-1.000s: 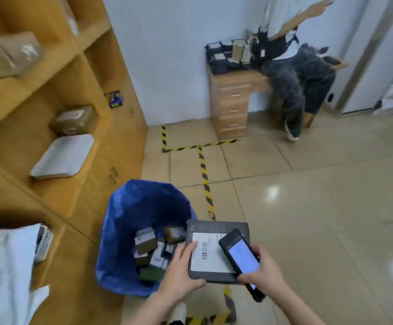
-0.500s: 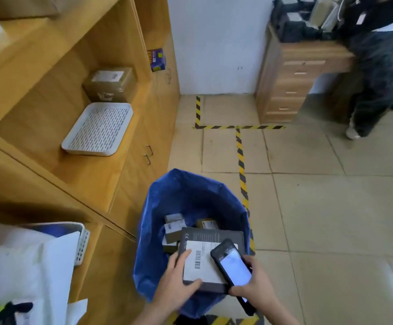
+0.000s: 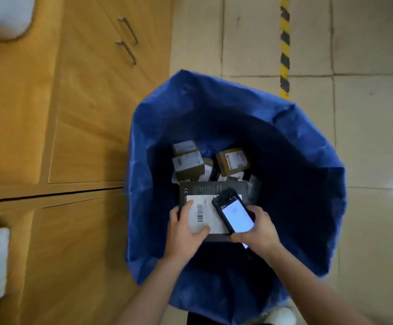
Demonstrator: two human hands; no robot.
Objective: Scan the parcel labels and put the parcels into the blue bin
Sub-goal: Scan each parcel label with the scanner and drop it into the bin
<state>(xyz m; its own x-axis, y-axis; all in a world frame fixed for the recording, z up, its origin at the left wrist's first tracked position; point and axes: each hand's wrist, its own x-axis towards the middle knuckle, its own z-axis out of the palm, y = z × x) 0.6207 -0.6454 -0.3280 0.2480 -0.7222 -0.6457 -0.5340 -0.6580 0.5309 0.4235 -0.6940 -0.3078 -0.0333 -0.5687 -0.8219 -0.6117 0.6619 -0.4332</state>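
Holding the parcel (image 3: 214, 190) over the blue bin (image 3: 190, 102), left hand (image 3: 182, 233) clamped on its seven-o'clock corner, right hand (image 3: 258, 233) gripping the phone (image 3: 236, 215); best lowered level before release.

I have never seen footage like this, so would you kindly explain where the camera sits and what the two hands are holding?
No machine here: a person wears one camera on the head, so the picture looks down at their own bare hands. The left hand grips a flat dark grey parcel, thumb on its white barcode label. The right hand holds a black smartphone, screen lit, over that label. Both hover above the blue bag-lined bin, where several small brown cardboard boxes lie. The bin stands on a beige tiled floor beside a wooden cabinet.
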